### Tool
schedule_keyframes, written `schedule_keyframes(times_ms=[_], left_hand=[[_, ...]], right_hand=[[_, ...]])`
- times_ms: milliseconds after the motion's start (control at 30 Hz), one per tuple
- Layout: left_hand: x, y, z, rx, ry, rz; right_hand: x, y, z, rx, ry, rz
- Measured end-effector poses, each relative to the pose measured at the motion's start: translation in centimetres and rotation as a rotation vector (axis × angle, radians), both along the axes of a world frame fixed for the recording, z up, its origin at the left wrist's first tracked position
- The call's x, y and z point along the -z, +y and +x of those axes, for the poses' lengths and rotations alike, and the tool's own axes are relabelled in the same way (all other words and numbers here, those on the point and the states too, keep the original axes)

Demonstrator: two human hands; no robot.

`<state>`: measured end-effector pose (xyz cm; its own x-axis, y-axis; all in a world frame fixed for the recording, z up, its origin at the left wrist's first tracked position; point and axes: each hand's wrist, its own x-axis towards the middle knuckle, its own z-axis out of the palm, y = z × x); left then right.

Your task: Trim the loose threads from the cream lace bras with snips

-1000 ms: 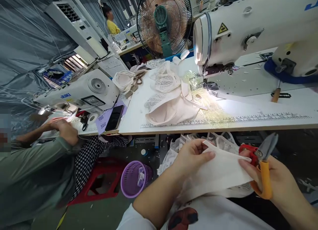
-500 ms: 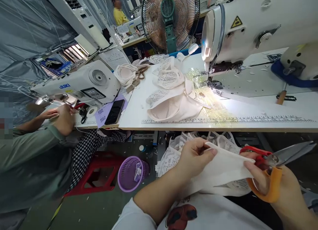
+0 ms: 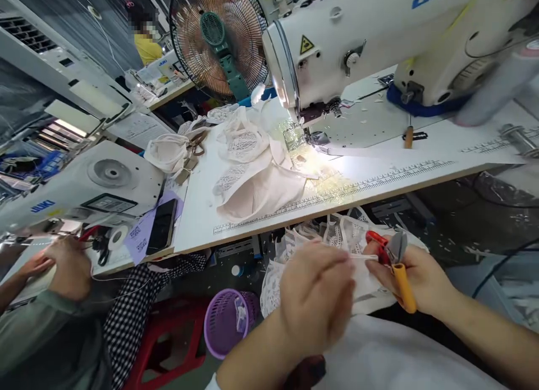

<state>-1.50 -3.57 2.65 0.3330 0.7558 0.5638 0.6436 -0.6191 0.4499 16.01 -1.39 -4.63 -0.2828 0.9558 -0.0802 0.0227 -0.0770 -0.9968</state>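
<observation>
My right hand [image 3: 425, 280] is closed around scissors [image 3: 398, 249] with one red and one orange handle. Its thumb and fingertips also press on the edge of a white fabric piece [image 3: 366, 278] above my lap. In front of that cloth's left side is my left hand [image 3: 318, 292], smeared by motion, so whether its fingers grip the cloth cannot be made out. Behind both hands, below the table edge, hangs a pile of white lace bra pieces [image 3: 273, 289]. More beige bra pieces [image 3: 256, 193] lie on the table.
A sewing machine [image 3: 328, 59] stands over the table [image 3: 197, 227], its lamp lit. A phone [image 3: 162, 227] lies at the left end. Beneath stands a purple basket [image 3: 225, 322]. At left, a co-worker's hands [image 3: 63, 261] are by another machine [image 3: 109, 177]. A fan [image 3: 219, 36] stands behind.
My view has turned to the right and tilted. The left hand has come up nearer the camera and blurred. The scissors, still in my right hand, now point up and away instead of right.
</observation>
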Motion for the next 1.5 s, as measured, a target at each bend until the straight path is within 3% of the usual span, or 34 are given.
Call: schedule_keyframes(times_ms=[67,167,267,367,500,733,933,1067,1200,1267,1333,1433,1500], left_hand=[[-0.5,0.5,0.6,0.127,0.155,-0.137],[0.1,1.8,0.9,0.118,0.236,-0.489],[1.3,2.7,0.6,0.139,0.02,-0.78],[2.1,3.0,0.3,0.089,-0.252,-0.973],[2.7,3.0,0.0,-0.025,-0.445,-1.155],[3.3,2.9,0.0,-0.146,-0.49,-1.165],[2.3,2.8,0.1,-0.185,-0.35,-0.983],[0.6,3.1,-0.3,-0.193,-0.23,-0.816],[-2.7,3.2,-0.7,-0.182,-0.216,-0.629],[-3.9,3.1,-0.6,-0.166,-0.293,-0.662],[-4.1,3.0,-0.4,-0.139,-0.417,-0.81],[-2.4,3.1,0.1,-0.114,-0.595,-1.027],[-0.8,3.2,0.7,-0.109,-0.643,-1.078]], right_hand=[[0.0,-0.1,0.2,-0.063,0.013,0.02],[-0.1,-0.2,0.4,-0.074,-0.041,0.07],[-0.3,-0.2,0.6,-0.093,-0.047,0.008],[-0.1,-0.1,0.8,-0.095,-0.003,-0.075],[0.5,0.0,1.0,-0.089,-0.034,-0.11],[-0.7,0.3,1.1,-0.14,0.004,-0.272],[-0.4,0.4,1.0,-0.093,0.059,-0.344],[-1.0,1.1,-0.7,0.012,0.121,-0.283],[-3.5,2.0,-1.6,0.05,0.156,-0.166],[-4.6,2.2,-1.1,0.021,0.158,-0.09],[-5.1,2.4,-0.3,-0.038,0.131,-0.048],[-5.0,2.7,1.1,-0.104,0.059,-0.079],[-4.8,3.1,1.9,-0.105,0.024,-0.11]])
